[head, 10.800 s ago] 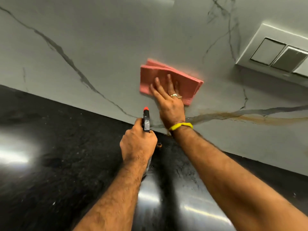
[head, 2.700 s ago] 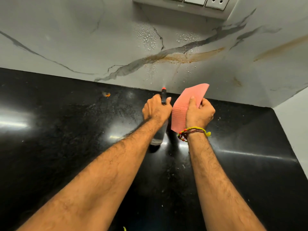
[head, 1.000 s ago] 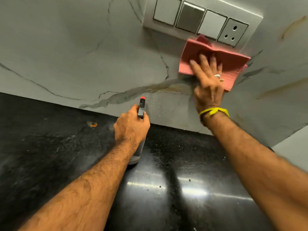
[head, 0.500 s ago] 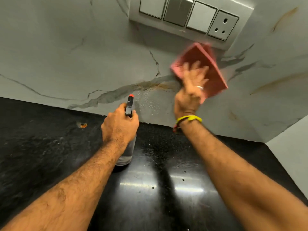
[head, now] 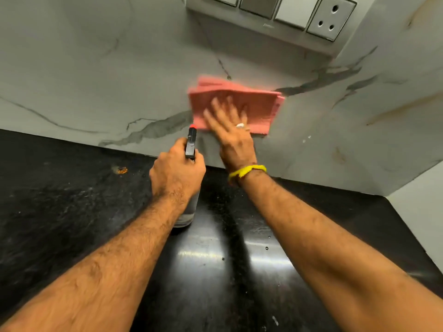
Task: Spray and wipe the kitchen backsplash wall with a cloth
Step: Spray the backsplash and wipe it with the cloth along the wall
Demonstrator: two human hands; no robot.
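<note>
So the right hand is lying flat with its fingers spread and straight, pressing the pink cloth against the backsplash wall. The cloth is folded into a rough rectangle with a few layers peeking out along its top and right edges, it's got a waffly texture, and it's looking a bit blurred. It's sitting just right of the frame's centre, at about 7 o'clock from the switch panel and well below it, right over a grey vein in the marble.

The left hand is gripping the spray bottle, fingers curled round the neck. The bottle is standing upright on the black table, clear body showing under the hand, black head with a red nozzle tip pointing toward the wall, just beside the cloth's lower left corner at its 7 o'clock.

There's a ring on the right hand and a yellow band on that wrist. A small orange speck is sitting on the table at 9 o'clock from the bottle, near the wall edge. The wall is showing brownish streaks over toward 3 o'clock.
</note>
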